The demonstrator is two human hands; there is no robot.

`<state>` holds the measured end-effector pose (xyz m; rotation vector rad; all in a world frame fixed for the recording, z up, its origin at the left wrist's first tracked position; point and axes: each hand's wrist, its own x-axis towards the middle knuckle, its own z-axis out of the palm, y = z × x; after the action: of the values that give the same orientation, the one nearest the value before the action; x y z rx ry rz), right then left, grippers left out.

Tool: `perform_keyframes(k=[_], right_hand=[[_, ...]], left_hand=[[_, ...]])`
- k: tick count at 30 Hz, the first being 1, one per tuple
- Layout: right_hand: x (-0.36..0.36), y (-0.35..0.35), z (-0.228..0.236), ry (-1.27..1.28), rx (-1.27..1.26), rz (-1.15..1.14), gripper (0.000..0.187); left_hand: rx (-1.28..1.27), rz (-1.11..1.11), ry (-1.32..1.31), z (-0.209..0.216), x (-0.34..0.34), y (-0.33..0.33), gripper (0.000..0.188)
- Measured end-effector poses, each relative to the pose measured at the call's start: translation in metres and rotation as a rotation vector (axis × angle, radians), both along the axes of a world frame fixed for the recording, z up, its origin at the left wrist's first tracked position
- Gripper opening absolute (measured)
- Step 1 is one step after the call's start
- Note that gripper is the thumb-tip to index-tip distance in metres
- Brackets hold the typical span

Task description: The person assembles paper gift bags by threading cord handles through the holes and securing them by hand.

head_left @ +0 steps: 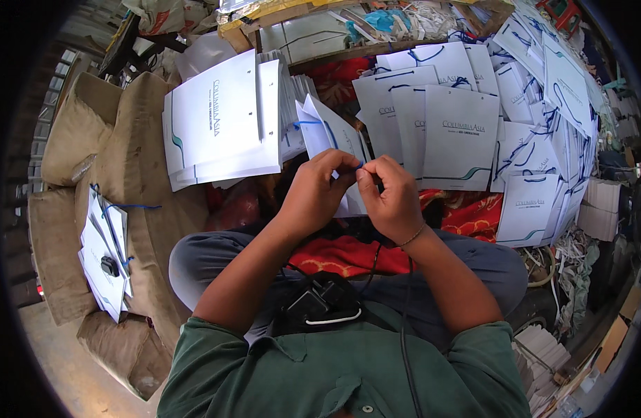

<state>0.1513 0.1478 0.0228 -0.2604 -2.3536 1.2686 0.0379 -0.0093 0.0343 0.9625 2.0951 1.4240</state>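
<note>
A white paper bag (343, 134) with dark print stands partly folded open in front of me, tilted, its lower part hidden behind my hands. A blue cord shows at its left edge. My left hand (317, 191) is closed in a pinch at the bag's right edge. My right hand (393, 198) pinches right beside it, the fingertips of both hands nearly touching. A small bit of blue cord (359, 166) shows between them; the rest of it is hidden by the fingers.
At the left stands a stack of flat white bags (226, 118) with punched holes. Many bags with blue cord handles (461, 136) spread to the right. More bags (103, 254) lie on a brown cushioned seat (143, 181). Red patterned cloth (348, 256) lies beneath.
</note>
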Motion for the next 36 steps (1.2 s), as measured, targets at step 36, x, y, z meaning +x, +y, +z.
perform_keyframes(k=[36], right_hand=[[0.000,0.009,0.006,-0.031,-0.275,0.110,0.013]], left_hand=[[-0.081,-0.110,-0.206,0.010,-0.010,-0.007,0.016]])
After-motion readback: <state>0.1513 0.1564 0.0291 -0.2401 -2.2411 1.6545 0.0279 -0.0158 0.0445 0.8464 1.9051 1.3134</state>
